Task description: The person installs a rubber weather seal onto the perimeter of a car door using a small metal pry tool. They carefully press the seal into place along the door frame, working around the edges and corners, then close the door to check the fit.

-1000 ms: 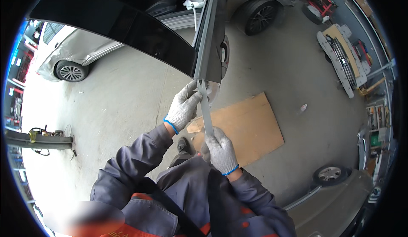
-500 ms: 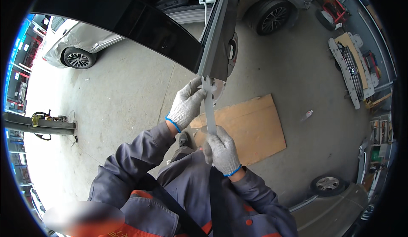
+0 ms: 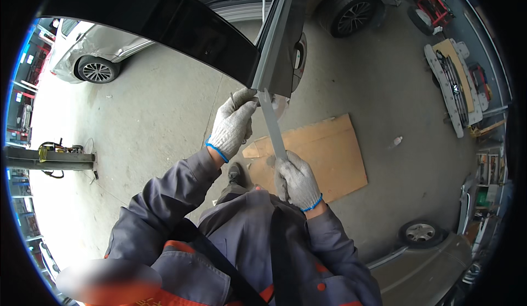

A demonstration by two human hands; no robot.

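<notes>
A dark car door [image 3: 219, 42] reaches in from the top, its pale grey edge [image 3: 263, 72] ending just above my hands. My left hand [image 3: 231, 123], in a white knit glove with a blue cuff, has its fingers curled close against the lower end of that edge; whatever they pinch is hidden. Gloved the same way, my right hand [image 3: 297, 178] is closed round the near end of a long, flat grey strip [image 3: 273, 124]. The strip slants up and left, its far tip meeting the end of the door edge beside my left fingers.
Brown cardboard [image 3: 324, 157] lies on the concrete floor below my right hand. A damaged silver car [image 3: 104, 48] stands far left, near a lift arm [image 3: 55, 160]. A plastic bottle [image 3: 396, 141] and a car grille [image 3: 453, 83] are to the right, another car [image 3: 428, 267] lower right.
My left hand has let go of the strip's far end and shifted left and up. My right hand has moved right and slightly up, tilting the strip more.
</notes>
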